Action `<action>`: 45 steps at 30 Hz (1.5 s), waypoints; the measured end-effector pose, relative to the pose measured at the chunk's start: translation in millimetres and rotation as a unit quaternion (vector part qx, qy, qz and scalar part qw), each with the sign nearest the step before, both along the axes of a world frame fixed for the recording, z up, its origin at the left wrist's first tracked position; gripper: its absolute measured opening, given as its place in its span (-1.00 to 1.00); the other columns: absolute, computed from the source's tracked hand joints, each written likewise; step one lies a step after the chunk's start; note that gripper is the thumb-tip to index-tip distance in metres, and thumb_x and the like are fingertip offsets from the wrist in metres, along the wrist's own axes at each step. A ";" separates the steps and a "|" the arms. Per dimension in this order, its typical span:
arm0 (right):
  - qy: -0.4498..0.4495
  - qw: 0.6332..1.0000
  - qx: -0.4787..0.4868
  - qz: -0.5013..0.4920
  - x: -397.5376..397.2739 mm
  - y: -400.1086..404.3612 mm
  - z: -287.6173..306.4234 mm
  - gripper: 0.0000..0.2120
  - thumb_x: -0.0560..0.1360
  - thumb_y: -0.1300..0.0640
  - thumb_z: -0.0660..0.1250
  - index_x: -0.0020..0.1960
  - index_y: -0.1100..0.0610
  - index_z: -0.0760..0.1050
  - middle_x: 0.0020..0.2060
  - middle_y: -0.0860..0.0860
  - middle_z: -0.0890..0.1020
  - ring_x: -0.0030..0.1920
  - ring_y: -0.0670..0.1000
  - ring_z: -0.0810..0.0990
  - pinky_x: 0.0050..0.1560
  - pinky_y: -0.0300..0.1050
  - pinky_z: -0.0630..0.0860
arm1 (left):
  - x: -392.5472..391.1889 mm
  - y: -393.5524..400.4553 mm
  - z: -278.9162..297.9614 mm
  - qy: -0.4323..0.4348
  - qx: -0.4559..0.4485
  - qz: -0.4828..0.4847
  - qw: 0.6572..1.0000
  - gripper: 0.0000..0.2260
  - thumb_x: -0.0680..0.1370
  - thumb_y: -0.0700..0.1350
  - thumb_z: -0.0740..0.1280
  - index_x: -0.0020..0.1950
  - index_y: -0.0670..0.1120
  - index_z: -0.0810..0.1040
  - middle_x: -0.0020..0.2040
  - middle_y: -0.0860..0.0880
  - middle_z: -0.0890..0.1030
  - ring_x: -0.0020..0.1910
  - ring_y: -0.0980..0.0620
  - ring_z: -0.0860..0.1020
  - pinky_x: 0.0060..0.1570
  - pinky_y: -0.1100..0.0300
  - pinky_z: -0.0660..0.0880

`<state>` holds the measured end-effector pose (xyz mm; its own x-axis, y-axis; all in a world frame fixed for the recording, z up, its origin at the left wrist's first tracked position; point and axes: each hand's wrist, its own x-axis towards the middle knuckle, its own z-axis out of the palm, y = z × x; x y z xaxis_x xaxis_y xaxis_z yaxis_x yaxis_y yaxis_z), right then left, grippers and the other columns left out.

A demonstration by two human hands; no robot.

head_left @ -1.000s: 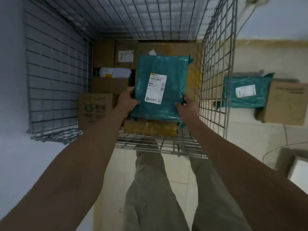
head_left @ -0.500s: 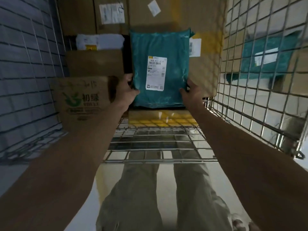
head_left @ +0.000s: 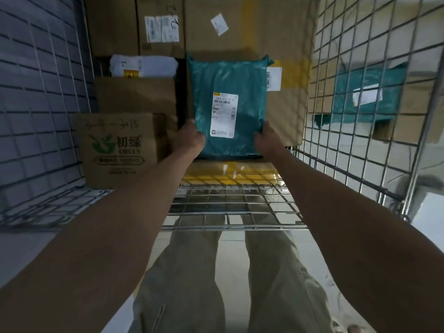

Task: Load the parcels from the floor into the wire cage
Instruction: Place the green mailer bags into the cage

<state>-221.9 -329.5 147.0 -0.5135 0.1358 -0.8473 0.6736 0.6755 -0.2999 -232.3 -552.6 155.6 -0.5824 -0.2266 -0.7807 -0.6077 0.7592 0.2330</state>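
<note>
A teal plastic parcel (head_left: 228, 80) with a white label stands upright inside the wire cage (head_left: 336, 80), above a yellow-taped flat box (head_left: 230, 174). My left hand (head_left: 192, 138) grips its lower left edge and my right hand (head_left: 266, 140) grips its lower right edge. Behind it stand large cardboard boxes (head_left: 249, 27). A second teal parcel (head_left: 365, 97) lies on the floor outside, seen through the cage's right mesh wall.
A brown box with a green logo (head_left: 117, 150) sits at the cage's left front, a plain box (head_left: 137, 94) and a white bag (head_left: 144, 66) behind it. More cardboard boxes (head_left: 408, 126) lie outside on the right. The wire floor edge (head_left: 233, 227) is near my legs.
Both hands have carried the teal parcel deeper into the cage, and my head has come closer and lower. The parcel now stands over the yellow-taped box.
</note>
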 end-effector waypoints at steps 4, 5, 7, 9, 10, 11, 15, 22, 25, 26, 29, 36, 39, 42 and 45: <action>0.048 0.982 0.098 0.152 -14.5 13.9 64.2 -0.44 0.69 0.03 -0.03 0.60 0.29 0.08 0.49 0.29 0.28 0.45 0.32 0.32 0.40 0.22 0.35 | -14.8 22.7 64.2 0.038 -0.034 -0.212 0.976 -0.52 0.66 -0.08 0.22 0.56 -0.15 0.24 0.46 -0.19 0.41 0.36 -0.24 0.45 0.23 -0.12 0.50; 0.074 0.971 0.113 0.195 -20.2 23.1 84.7 -0.43 0.66 0.00 -0.08 0.55 0.30 0.19 0.45 0.27 0.31 0.42 0.30 0.32 0.38 0.25 0.36 | -23.7 31.0 84.1 0.047 -0.032 -0.256 0.965 -0.50 0.66 -0.06 0.21 0.57 -0.16 0.22 0.49 -0.20 0.38 0.39 -0.24 0.42 0.24 -0.13 0.49; 0.126 0.951 0.153 0.236 -36.7 45.9 128.6 -0.43 0.62 -0.01 -0.08 0.45 0.31 0.32 0.38 0.27 0.37 0.39 0.29 0.34 0.35 0.26 0.39 | -46.4 52.6 130.5 0.058 -0.037 -0.327 0.943 -0.46 0.68 -0.02 0.16 0.62 -0.18 0.14 0.57 -0.21 0.28 0.48 -0.24 0.33 0.32 -0.14 0.44; 0.172 0.943 0.173 0.226 -57.1 72.9 179.4 -0.49 0.63 0.01 0.00 0.45 0.30 0.31 0.39 0.26 0.39 0.44 0.27 0.31 0.35 0.23 0.39 | -74.0 81.8 184.4 0.084 -0.044 -0.378 0.921 -0.46 0.70 0.00 0.11 0.64 -0.20 0.10 0.58 -0.25 0.25 0.49 -0.27 0.32 0.30 -0.13 0.41; 0.189 0.937 0.180 0.232 -68.3 88.8 204.9 -0.47 0.62 -0.01 -0.02 0.45 0.29 0.32 0.40 0.24 0.39 0.46 0.25 0.29 0.35 0.22 0.37 | -89.1 98.3 210.7 0.105 -0.046 -0.396 0.911 -0.47 0.71 0.00 0.09 0.62 -0.21 0.13 0.55 -0.27 0.29 0.44 -0.27 0.37 0.25 -0.12 0.43; 0.213 0.930 0.186 0.233 -78.3 102.7 236.2 -0.43 0.59 -0.04 -0.06 0.43 0.29 0.34 0.40 0.24 0.40 0.47 0.24 0.28 0.35 0.21 0.35 | -102.6 116.5 239.0 0.129 -0.043 -0.404 0.904 -0.49 0.70 0.00 0.09 0.60 -0.22 0.18 0.51 -0.28 0.34 0.40 -0.27 0.40 0.22 -0.11 0.44; 0.278 0.918 0.200 0.200 -99.6 169.9 336.1 -0.41 0.61 -0.07 -0.08 0.39 0.30 0.38 0.37 0.26 0.44 0.44 0.25 0.32 0.39 0.21 0.32 | -134.7 191.8 342.8 0.198 -0.039 -0.445 0.872 -0.46 0.68 0.07 0.08 0.59 -0.19 0.22 0.59 -0.19 0.26 0.51 -0.22 0.30 0.38 -0.14 0.37; 0.286 0.920 0.215 0.158 -35.8 315.9 428.2 -0.49 0.62 -0.03 -0.01 0.30 0.33 0.42 0.27 0.32 0.49 0.35 0.28 0.42 0.28 0.17 0.40 | -96.3 331.7 432.9 0.242 -0.055 -0.506 0.826 -0.45 0.69 0.12 0.07 0.59 -0.17 0.25 0.58 -0.18 0.29 0.51 -0.19 0.30 0.38 -0.14 0.38; 0.246 0.934 0.227 0.124 0.7 373.9 434.7 -0.52 0.66 -0.03 0.03 0.40 0.28 0.39 0.37 0.27 0.45 0.40 0.25 0.40 0.34 0.16 0.38 | -67.1 401.6 432.2 0.230 -0.054 -0.540 0.808 -0.45 0.69 0.12 0.07 0.59 -0.16 0.25 0.58 -0.18 0.29 0.51 -0.20 0.29 0.38 -0.15 0.36; 0.241 0.937 0.223 0.116 11.4 388.5 432.8 -0.50 0.66 -0.05 0.02 0.42 0.26 0.38 0.39 0.26 0.44 0.41 0.24 0.39 0.36 0.16 0.37 | -56.8 423.7 430.9 0.225 -0.048 -0.552 0.801 -0.45 0.69 0.12 0.08 0.60 -0.15 0.24 0.58 -0.17 0.28 0.52 -0.19 0.28 0.38 -0.14 0.36; 0.229 0.942 0.223 0.098 38.2 421.3 420.8 -0.53 0.66 -0.04 0.04 0.36 0.27 0.42 0.35 0.27 0.47 0.37 0.24 0.42 0.33 0.15 0.39 | -29.0 476.9 425.7 0.219 -0.047 -0.588 0.777 -0.45 0.69 0.12 0.08 0.60 -0.14 0.24 0.58 -0.15 0.29 0.53 -0.16 0.27 0.37 -0.13 0.35; 0.208 0.943 0.220 0.138 67.5 466.5 371.7 -0.57 0.67 0.05 0.06 0.33 0.32 0.46 0.26 0.30 0.52 0.30 0.28 0.49 0.29 0.14 0.43 | -6.9 523.2 371.8 0.165 -0.051 -0.600 0.782 -0.48 0.69 0.13 0.08 0.57 -0.13 0.30 0.55 -0.13 0.34 0.49 -0.16 0.31 0.37 -0.12 0.36; 0.163 0.954 0.206 0.147 64.2 478.5 358.3 -0.54 0.66 0.02 0.05 0.42 0.27 0.38 0.37 0.26 0.46 0.36 0.23 0.43 0.35 0.13 0.40 | -7.3 524.8 340.8 0.129 -0.062 -0.590 0.795 -0.45 0.66 0.13 0.13 0.58 -0.11 0.27 0.53 -0.14 0.35 0.47 -0.16 0.33 0.35 -0.12 0.37; 0.146 0.957 0.197 0.153 54.9 495.7 336.3 -0.54 0.67 -0.02 0.06 0.45 0.23 0.34 0.41 0.24 0.42 0.38 0.23 0.42 0.35 0.17 0.40 | -7.5 535.6 311.4 0.102 -0.083 -0.588 0.798 -0.44 0.65 0.13 0.14 0.58 -0.12 0.27 0.51 -0.15 0.37 0.46 -0.18 0.35 0.38 -0.13 0.33; 0.141 0.955 0.196 0.175 33.6 518.9 314.8 -0.54 0.64 -0.04 0.11 0.45 0.18 0.35 0.41 0.19 0.44 0.37 0.20 0.43 0.36 0.20 0.40 | -11.9 553.8 281.3 0.076 -0.096 -0.560 0.819 -0.50 0.65 0.10 0.14 0.52 -0.13 0.32 0.48 -0.15 0.39 0.45 -0.18 0.35 0.39 -0.17 0.27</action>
<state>-188.3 189.5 461.8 -0.7860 0.1923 -0.5876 0.3161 0.9418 -0.1146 -244.2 1.2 436.9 -0.5955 0.4069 -0.6926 0.5212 0.8518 0.0524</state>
